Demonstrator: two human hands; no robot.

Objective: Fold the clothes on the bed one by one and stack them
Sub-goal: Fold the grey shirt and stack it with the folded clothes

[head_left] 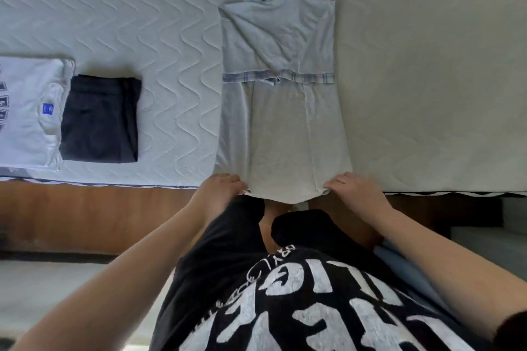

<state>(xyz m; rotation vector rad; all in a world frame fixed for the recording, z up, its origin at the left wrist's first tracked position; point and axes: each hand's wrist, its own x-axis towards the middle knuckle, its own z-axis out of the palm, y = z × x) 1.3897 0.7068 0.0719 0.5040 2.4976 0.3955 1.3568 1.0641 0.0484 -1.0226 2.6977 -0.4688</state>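
1. The pale blue dress [281, 111] lies flat on the bed [427, 65], long and thin, with both sides already folded in to the middle. Its checked collar points away from the person, and its hem hangs a little over the near edge of the bed.
2. The left hand [221, 189] pinches the left corner of the dress hem. The right hand [355, 188] pinches the right corner. Both hands have their fingers curled on the cloth.
3. I think this is the step after the sides are folded in. The dress now needs to be made shorter.
4. The next move likely means lifting the hem with both hands together and carrying it up toward the collar. The hands should keep level so the folded sides do not slip open.
5. Left of the dress, well apart from it, sits a folded dark garment [99, 120]. Just beside that, further left, is a folded white shirt [28, 111] with dark letters. They touch side by side and are not stacked on each other.
6. The white shirt is cut off by the left edge of the view, so its letters cannot be read.
7. The fingertips under the hem are hidden by the cloth.
8. Below the dress, the person's black top [285, 308] hides the floor.
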